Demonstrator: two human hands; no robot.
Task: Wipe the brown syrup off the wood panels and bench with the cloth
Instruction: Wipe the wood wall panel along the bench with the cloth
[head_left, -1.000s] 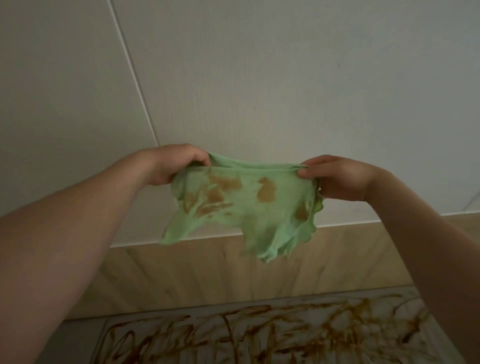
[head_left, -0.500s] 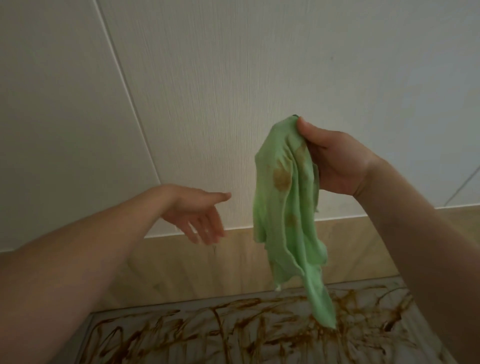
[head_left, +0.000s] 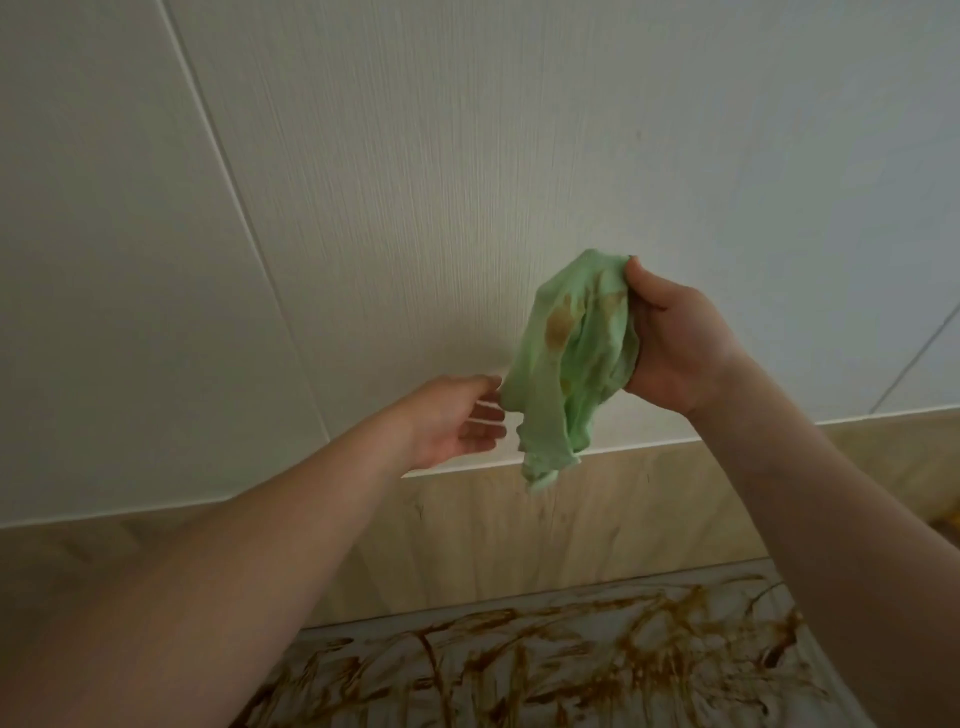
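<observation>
Two hands showed, left hand (head_left: 457, 421) and right hand (head_left: 675, 348); one green cloth (head_left: 569, 358) hung above one syrup-streaked bench (head_left: 545, 670).

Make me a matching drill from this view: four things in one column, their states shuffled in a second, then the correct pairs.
Things:
1. green cloth
2. left hand
3. right hand
4. bench surface

States:
A. open, fingers spread beside the hanging fabric
B. streaked all over with brown syrup
C. bunched and dangling, with brown stains
D. closed around the top of the fabric

Pairs: 1-C, 2-A, 3-D, 4-B
</observation>
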